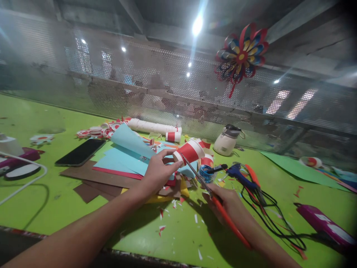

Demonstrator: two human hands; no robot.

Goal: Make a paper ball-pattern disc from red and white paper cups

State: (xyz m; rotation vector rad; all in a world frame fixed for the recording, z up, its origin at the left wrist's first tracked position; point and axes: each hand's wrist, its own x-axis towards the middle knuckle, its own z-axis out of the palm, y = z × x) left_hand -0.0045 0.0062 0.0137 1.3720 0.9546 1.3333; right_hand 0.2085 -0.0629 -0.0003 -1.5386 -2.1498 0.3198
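My left hand (pixel 158 167) grips a red and white paper cup (pixel 189 152) near its base, the cup lying on its side in the air with its mouth to the right. In my right hand (pixel 225 203) are scissors (pixel 223 214) with orange-red handles. Their blades reach up to the left and meet the lower side of the cup near my left fingertips; whether they have cut into it I cannot tell. Below the cup lie sheets of blue paper (pixel 117 163) and brown card (pixel 83 173). Another red and white cup (pixel 206 160) stands just behind the scissors.
Paper scraps (pixel 162 229) litter the green table (pixel 150 245). A phone (pixel 80 152) lies left, stacked cups (pixel 153 125) at the back. A blue glue gun (pixel 242 176), black cable (pixel 275 227) and purple device (pixel 323 223) lie right; a white jug (pixel 227 141) stands behind.
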